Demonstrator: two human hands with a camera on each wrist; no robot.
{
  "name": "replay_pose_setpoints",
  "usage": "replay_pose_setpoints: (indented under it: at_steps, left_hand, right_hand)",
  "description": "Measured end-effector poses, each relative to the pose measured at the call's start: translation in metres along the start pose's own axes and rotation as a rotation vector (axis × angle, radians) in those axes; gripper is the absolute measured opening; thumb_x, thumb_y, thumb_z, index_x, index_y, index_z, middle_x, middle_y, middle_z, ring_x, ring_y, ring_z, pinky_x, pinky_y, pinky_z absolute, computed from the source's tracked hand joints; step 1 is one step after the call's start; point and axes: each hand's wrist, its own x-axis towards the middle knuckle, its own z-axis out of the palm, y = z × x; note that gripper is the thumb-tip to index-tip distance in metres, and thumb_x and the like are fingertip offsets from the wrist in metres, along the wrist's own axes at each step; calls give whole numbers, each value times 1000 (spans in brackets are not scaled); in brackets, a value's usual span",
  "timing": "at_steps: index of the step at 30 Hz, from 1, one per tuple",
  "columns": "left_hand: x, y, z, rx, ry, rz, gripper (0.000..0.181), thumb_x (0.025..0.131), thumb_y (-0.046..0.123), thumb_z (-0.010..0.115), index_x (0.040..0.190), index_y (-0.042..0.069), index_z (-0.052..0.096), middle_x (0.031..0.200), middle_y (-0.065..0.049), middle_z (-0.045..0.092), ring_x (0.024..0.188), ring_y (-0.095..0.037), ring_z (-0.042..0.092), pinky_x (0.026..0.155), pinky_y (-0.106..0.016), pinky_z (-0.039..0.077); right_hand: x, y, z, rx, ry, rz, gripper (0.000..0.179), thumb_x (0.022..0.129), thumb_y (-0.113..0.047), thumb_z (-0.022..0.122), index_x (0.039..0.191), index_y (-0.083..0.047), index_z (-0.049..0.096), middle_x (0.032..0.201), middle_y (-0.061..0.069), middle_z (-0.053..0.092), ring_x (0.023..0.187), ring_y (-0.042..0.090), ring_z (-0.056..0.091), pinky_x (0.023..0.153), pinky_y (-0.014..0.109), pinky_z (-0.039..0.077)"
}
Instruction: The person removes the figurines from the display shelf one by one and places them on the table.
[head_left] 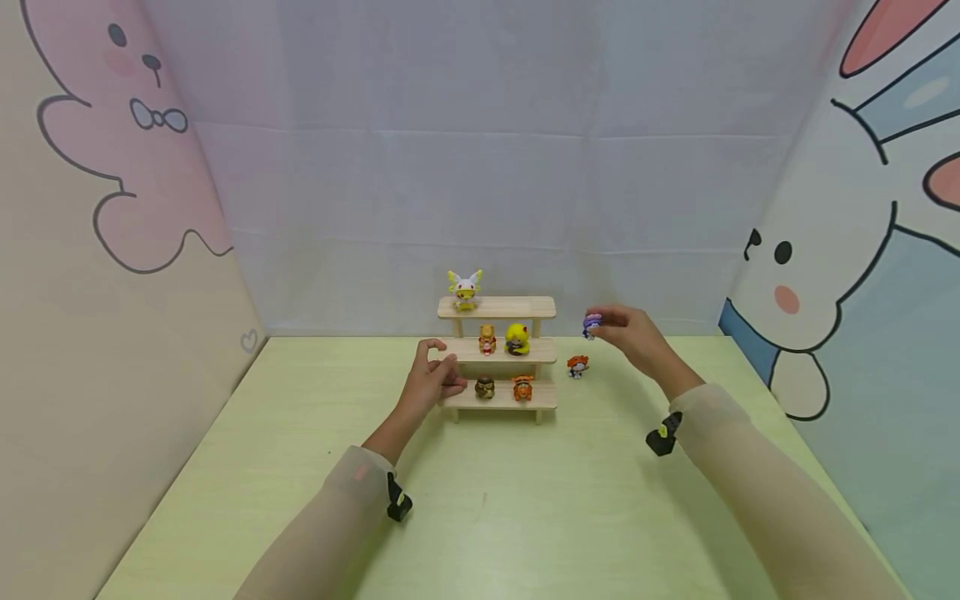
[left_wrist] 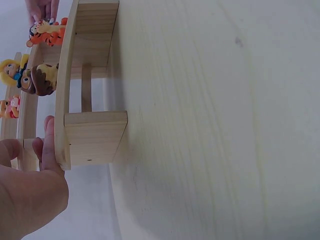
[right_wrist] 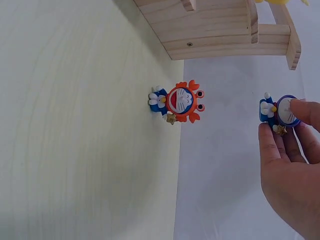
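Observation:
My right hand [head_left: 633, 337] pinches a small blue-and-white cat figurine [right_wrist: 272, 114] by its head, raised to the right of the three-tier wooden display shelf [head_left: 536, 352]. From the head view its top looks purple; fingers hide part of it. Below stands a similar figurine in an orange crab hood [right_wrist: 182, 102], upright on the table. My left hand [head_left: 429, 379] grips the left end of the shelf, fingers curled at the lower and middle boards. Nearest it on the bottom board is an owl figurine [head_left: 484, 387], with a tiger figurine [head_left: 522, 387] to its right.
On the middle board stand a bear figurine [head_left: 487, 339] and a yellow-haired figurine [head_left: 517, 339]. A figurine in a white-and-yellow eared hood [head_left: 465, 292] sits at the top board's left. Behind the pale table [head_left: 480, 517] hangs a white cloth [head_left: 480, 167]; printed panels flank both sides.

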Motion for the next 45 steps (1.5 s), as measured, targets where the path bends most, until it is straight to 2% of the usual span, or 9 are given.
replay_pose_setpoints:
  at_steps: [6,15,18,24,31,38,45]
  left_hand:
    - [0,0,0,-3,3,3,31,110,19,53,135,10,36,84,-10,58,75,-20,73,76,-39,66]
    - [-1,-1,0,-8,-12,48,22,110,20,53,127,15,38,84,-11,58,75,-21,74,71,-31,66]
    - [-1,0,0,1,-6,37,24,111,20,53,128,14,37,85,-11,59,76,-21,74,72,-31,66]
    - [1,-1,2,5,11,9,27,110,19,54,131,13,37,86,-13,60,75,-21,73,71,-32,66]
    - [1,-1,1,6,11,5,25,110,18,53,129,15,38,84,-11,58,74,-20,73,69,-29,65]
    - [0,0,1,13,7,7,26,110,19,54,130,14,38,85,-12,59,76,-21,73,71,-31,65]
    - [1,-1,1,18,10,-3,27,110,20,54,131,14,38,87,-13,60,77,-22,74,73,-33,65]
  right_hand:
    - [-2,13,-4,-5,5,16,46,105,-15,63,148,-2,52,143,21,56,124,26,58,118,50,41]
    - [-6,30,-7,12,-15,13,48,105,-12,62,148,2,50,143,24,55,119,21,61,118,53,41]
    - [-7,35,-7,-3,-7,29,48,105,-13,63,149,1,50,143,23,55,119,20,61,118,52,42]
    - [-9,44,-8,-15,-17,33,46,105,-12,61,149,0,50,144,24,55,126,27,58,118,53,41]
    - [-8,56,-7,-37,-19,29,46,105,-10,61,148,2,50,143,25,56,122,23,61,116,54,44]
    - [-7,65,-6,-62,-28,33,46,104,-10,63,146,3,52,144,26,56,131,37,55,115,54,45]
    - [-8,70,-4,-46,-23,65,47,102,-7,64,146,7,51,146,27,54,131,36,55,113,49,48]
